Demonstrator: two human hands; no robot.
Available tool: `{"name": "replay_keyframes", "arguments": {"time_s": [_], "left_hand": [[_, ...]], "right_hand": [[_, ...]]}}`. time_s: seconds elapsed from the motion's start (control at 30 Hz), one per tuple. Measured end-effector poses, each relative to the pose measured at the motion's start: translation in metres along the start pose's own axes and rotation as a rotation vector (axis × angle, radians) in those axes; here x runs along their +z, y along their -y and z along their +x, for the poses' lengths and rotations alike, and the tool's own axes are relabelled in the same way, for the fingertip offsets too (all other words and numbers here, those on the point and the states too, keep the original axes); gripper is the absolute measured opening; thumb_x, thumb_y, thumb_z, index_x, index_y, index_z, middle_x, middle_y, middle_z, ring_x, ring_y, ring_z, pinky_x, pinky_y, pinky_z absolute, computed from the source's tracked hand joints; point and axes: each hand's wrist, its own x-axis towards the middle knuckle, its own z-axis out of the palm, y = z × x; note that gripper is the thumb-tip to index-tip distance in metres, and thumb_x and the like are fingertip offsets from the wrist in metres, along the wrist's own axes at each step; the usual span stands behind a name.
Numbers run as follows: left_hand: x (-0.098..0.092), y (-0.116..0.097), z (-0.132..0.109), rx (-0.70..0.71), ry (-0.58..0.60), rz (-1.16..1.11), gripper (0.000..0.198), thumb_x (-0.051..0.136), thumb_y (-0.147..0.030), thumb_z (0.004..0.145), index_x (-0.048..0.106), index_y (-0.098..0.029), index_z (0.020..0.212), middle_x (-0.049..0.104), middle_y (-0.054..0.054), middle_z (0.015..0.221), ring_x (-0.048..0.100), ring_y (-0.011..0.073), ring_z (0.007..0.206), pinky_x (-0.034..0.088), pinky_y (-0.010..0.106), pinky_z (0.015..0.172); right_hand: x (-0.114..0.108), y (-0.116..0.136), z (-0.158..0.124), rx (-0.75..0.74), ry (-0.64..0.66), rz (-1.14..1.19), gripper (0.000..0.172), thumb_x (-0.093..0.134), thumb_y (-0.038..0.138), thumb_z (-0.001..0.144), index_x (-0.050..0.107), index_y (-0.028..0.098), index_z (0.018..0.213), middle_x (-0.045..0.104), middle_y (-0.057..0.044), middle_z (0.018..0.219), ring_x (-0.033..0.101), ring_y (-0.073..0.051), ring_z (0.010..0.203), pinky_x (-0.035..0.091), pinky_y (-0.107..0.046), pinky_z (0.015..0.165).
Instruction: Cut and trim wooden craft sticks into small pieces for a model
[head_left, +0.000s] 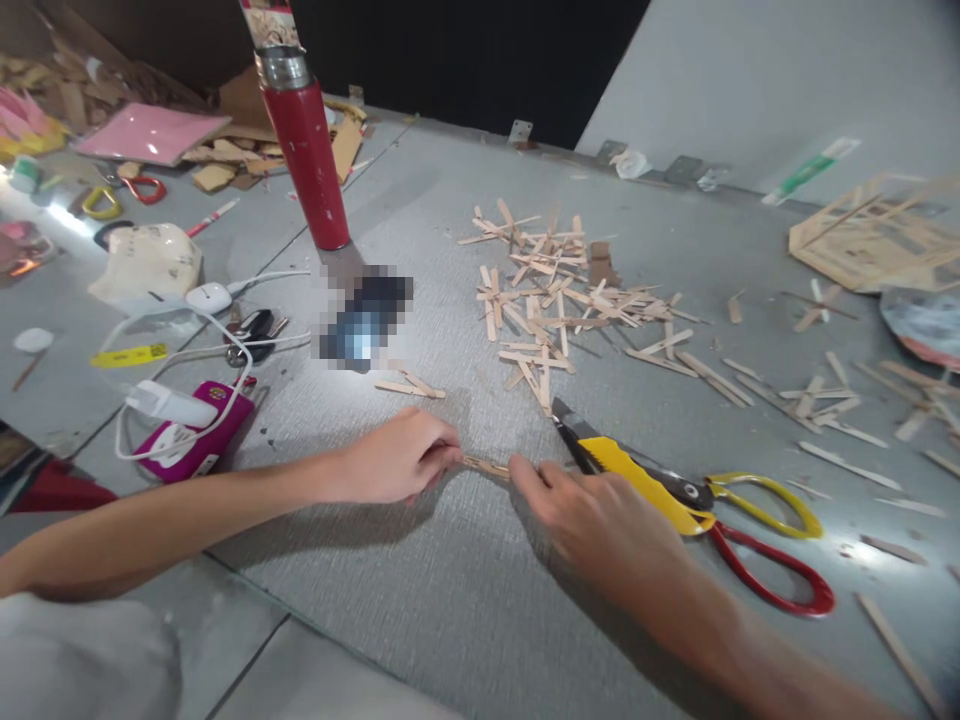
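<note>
A thin wooden stick (486,466) lies on the grey mat (420,590) between my two hands. My left hand (397,456) pinches its left end with curled fingers. My right hand (592,520) grips the stick's right end with its fingertips. Just right of that hand lie a yellow utility knife (630,472) and scissors (772,545) with one yellow and one red handle. A scattered pile of cut wooden sticks (555,300) lies beyond the hands.
A tall red bottle (306,150) stands at the back. To the left lie a magenta power bank (195,440) with a white cable, keys (253,335) and a white mouse (208,297). A stick-built model (870,235) sits far right. Loose sticks lie scattered at right.
</note>
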Motion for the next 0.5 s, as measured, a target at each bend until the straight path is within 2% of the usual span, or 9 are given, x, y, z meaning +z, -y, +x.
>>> {"name": "replay_keyframes", "arguments": {"time_s": [0.2,0.5], "left_hand": [[-0.001,-0.001,0.001,-0.015,0.009,-0.007,0.038,0.044,-0.018,0.102,0.050,-0.017,0.064,0.053,-0.004,0.050,0.054,0.0081,0.037,0.041,0.019,0.048],[-0.004,0.000,0.001,-0.028,0.025,-0.036,0.035,0.046,-0.017,0.100,0.052,-0.017,0.066,0.056,-0.004,0.054,0.055,0.0083,0.038,0.039,0.020,0.047]], "right_hand": [[0.011,0.000,-0.002,0.039,0.000,0.107,0.036,0.047,-0.007,0.081,0.063,0.018,0.100,0.072,-0.002,0.071,0.070,-0.021,0.053,0.017,-0.034,0.050],[0.031,0.003,-0.010,0.063,-0.114,0.178,0.037,0.042,-0.010,0.078,0.060,0.017,0.096,0.071,-0.001,0.072,0.064,-0.013,0.054,0.028,-0.030,0.052]]}}
